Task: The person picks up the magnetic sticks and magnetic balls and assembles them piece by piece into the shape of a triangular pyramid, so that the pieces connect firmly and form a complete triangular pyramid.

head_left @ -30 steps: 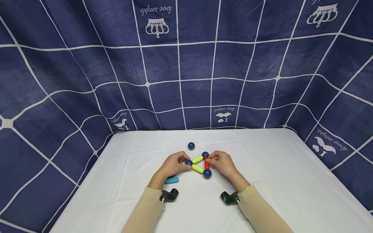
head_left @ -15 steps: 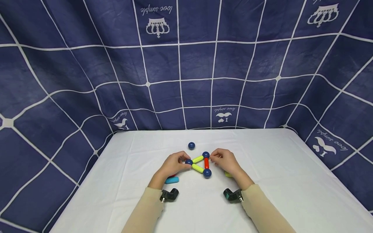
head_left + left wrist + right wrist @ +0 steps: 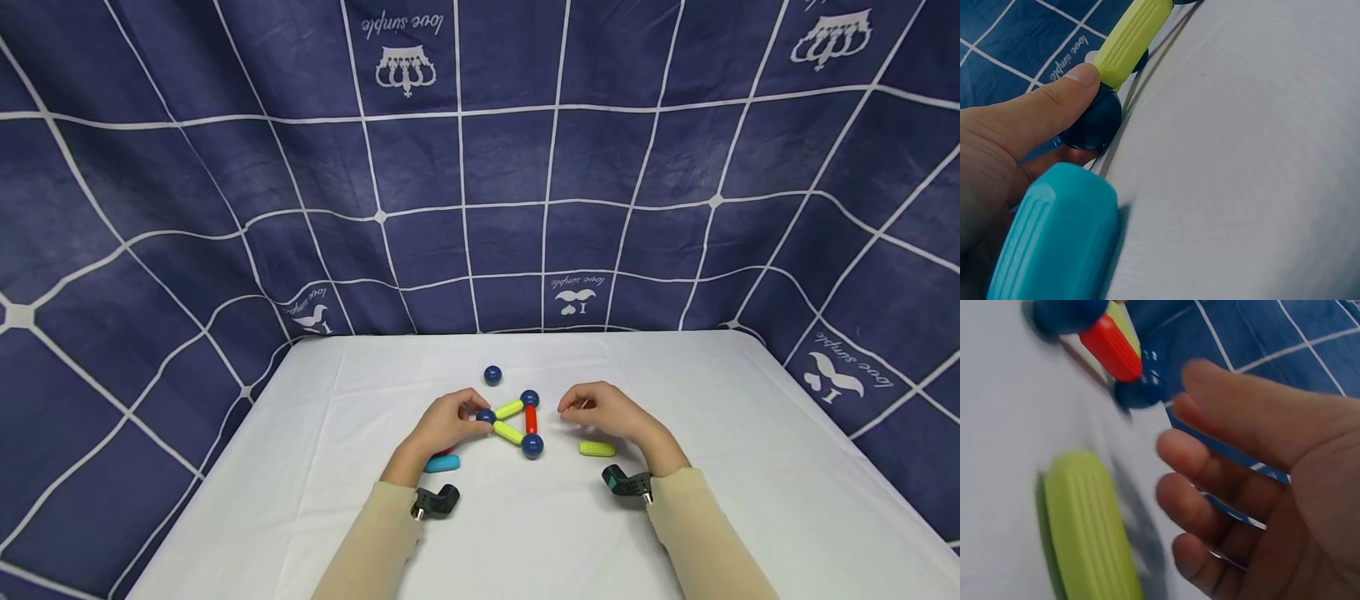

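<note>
Your left hand [image 3: 442, 423] pinched the dark blue ball [image 3: 486, 416] at the left corner of the triangle [image 3: 514, 423], thumb on top, as the left wrist view showed. Your right hand [image 3: 609, 412] hovered released, fingers loosely curled and holding nothing, just right of the red rod [image 3: 531, 419] and apart from it.

The likeliest slip, I judged, was the joints parting: a twist or pull at that one corner could break the join between rods and balls, or roll a ball away across the white surface [image 3: 750, 467].

The loose yellow-green rod [image 3: 597, 448] lay flat just below your right hand, near the wrist. A spare blue ball [image 3: 492, 375] sat behind the triangle.
</note>
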A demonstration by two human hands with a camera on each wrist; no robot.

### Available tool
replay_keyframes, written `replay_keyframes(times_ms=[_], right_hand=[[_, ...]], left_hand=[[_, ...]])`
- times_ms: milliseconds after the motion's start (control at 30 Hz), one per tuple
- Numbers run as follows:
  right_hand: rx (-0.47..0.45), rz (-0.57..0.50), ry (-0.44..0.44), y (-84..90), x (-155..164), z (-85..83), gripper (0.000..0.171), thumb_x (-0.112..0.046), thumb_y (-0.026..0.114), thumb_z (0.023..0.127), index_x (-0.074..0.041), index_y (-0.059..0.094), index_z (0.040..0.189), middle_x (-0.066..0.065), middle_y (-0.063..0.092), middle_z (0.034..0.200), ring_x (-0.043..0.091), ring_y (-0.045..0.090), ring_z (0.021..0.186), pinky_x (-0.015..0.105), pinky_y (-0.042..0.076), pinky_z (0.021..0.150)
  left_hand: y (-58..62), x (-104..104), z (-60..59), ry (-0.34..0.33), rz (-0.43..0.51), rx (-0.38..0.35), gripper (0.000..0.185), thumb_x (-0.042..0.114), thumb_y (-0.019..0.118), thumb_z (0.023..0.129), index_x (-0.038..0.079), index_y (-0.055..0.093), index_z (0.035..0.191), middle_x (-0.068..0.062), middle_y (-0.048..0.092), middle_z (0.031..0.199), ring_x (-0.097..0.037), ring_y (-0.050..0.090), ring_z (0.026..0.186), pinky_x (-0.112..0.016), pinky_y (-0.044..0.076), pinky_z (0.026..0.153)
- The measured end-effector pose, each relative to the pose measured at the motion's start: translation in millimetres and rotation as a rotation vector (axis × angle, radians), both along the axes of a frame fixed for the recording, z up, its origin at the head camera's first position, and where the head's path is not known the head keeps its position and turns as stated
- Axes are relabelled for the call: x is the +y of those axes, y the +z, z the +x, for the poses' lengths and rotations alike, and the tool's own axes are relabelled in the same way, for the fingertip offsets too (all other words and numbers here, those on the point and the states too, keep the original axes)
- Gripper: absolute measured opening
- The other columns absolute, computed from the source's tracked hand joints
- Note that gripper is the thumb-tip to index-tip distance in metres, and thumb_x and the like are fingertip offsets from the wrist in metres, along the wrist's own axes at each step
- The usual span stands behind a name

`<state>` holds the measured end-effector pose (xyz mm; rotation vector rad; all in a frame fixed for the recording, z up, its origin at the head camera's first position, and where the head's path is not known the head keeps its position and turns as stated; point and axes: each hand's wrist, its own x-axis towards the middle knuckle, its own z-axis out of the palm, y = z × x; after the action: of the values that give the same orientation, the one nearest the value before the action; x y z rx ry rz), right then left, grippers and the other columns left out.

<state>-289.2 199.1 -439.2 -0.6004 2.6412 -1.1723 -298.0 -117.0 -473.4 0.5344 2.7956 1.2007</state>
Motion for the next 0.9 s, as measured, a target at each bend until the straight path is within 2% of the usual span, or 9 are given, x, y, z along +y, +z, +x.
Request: replay_keyframes(times_ms=[200, 433, 633, 900], right_hand=[[-0.103, 0.052, 0.110, -1.3, 19.3, -0.5, 0.022, -0.022, 0.074, 0.090, -0.010, 0.072, 0.108, 0.001, 0.065, 0.090, 0.014, 0.055, 0.082, 0.026, 0.046, 0.073], [-0.190, 0.060, 0.175, -2.0, 27.7, 2.7, 0.021, -0.016, 0.076, 0.086, -0.008, 0.072, 0.105, 0.000, 0.059, 0.080, 0.011, 0.052, 0.073, 0.023, 0.042, 0.067], [-0.200, 0.071, 0.190, -2.5, 26.8, 4.9, 0.017, -0.013, 0.077, 0.082, -0.007, 0.073, 0.098, -0.002, 0.055, 0.073, 0.009, 0.048, 0.065, 0.021, 0.039, 0.060], [-0.187, 0.089, 0.156, -3.1, 25.3, 4.1, 0.009, -0.011, 0.077, 0.082, -0.009, 0.074, 0.090, -0.003, 0.058, 0.073, 0.011, 0.050, 0.068, 0.023, 0.042, 0.063]], left_hand=[[-1.2, 0.4, 0.0, 0.007, -0.005, -0.005, 0.028, 0.033, 0.084, 0.080, 0.027, 0.071, 0.104, 0.005, 0.071, 0.100, -0.013, 0.052, 0.075, -0.027, 0.042, 0.069], [-2.0, 1.0, 0.0, 0.013, -0.004, -0.003, 0.029, 0.033, 0.084, 0.080, 0.027, 0.070, 0.105, 0.005, 0.072, 0.101, -0.013, 0.052, 0.076, -0.027, 0.042, 0.070], [-1.9, -0.1, 0.6, 0.013, -0.006, -0.004, 0.030, 0.034, 0.084, 0.080, 0.026, 0.070, 0.105, 0.004, 0.071, 0.101, -0.013, 0.052, 0.077, -0.027, 0.043, 0.070], [-0.3, 0.7, -0.1, 0.005, 0.006, -0.006, 0.029, 0.033, 0.084, 0.080, 0.026, 0.071, 0.105, 0.003, 0.072, 0.101, -0.013, 0.051, 0.075, -0.027, 0.042, 0.068]])
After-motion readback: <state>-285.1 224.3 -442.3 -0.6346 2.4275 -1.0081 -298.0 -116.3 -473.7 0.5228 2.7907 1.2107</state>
